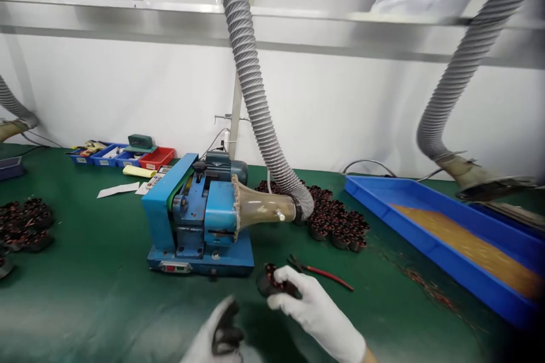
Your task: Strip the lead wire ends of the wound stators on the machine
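Toward the counter's (106, 300) front edge, our right hand (317, 309) pinched a coil (267, 285), seemingly mid-handling, needing steadiness; our left hand (217, 336) blurred, fingers unclear.

At the back of my green table (93, 227), on my left, I see little blue bins (97, 161) next to a red bin (166, 154). A yellow thing (139, 171) and a white paper (118, 189) lie in front. On my right, a long blue tray (426, 243) has flat brown stuff (472, 244) inside, and a bendy grey hose (466, 62) hangs near its back edge.
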